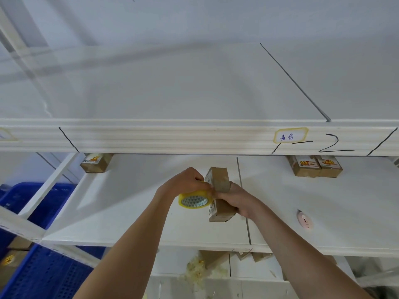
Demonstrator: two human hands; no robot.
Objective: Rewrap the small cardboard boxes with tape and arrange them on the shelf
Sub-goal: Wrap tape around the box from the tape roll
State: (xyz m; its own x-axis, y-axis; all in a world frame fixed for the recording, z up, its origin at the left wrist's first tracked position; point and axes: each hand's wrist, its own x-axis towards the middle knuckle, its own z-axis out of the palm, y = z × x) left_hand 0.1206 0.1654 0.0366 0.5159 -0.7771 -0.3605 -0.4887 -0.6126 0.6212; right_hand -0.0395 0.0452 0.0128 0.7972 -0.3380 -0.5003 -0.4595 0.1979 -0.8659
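Note:
A small brown cardboard box (219,180) stands on end above the white middle shelf (129,201). My right hand (237,200) grips it round the middle from the right. My left hand (186,180) holds a yellow roll of clear tape (194,200) against the box's left side. One taped box (96,161) sits at the back left of the shelf. Two more boxes (315,166) sit side by side at the back right.
A pink box cutter (304,220) lies on the shelf to the right of my hands. The upper shelf's front beam (172,137) hangs just above. Blue plastic crates (43,272) stand at the lower left. Torn tape and cardboard scraps (203,268) lie on the shelf below.

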